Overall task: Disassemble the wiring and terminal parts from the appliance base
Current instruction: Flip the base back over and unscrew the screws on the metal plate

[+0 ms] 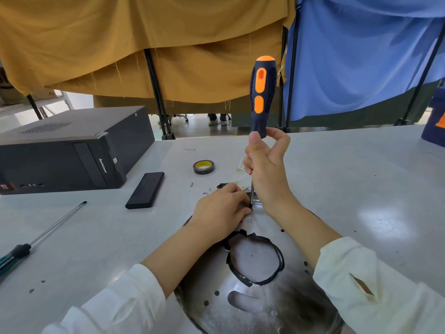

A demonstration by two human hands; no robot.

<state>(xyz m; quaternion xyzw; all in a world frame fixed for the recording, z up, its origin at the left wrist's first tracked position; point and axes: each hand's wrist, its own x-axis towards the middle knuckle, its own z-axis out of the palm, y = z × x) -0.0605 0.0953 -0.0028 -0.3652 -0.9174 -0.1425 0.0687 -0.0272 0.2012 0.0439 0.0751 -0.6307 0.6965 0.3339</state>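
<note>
Screwdriver (pixel 262 92) stands upright in my right hand (pixel 266 169), fingers wrapped low on its handle; my left hand (pixel 220 209) pinches the terminal bracket (pixel 249 195) on the metal base (pixel 252 285). I'd press straight down while turning.

The person wears a loose white long-sleeved top, the left sleeve (pixel 115 302) and the right sleeve (pixel 375 285) pushed up the forearms, the right one with a small open slit.
</note>
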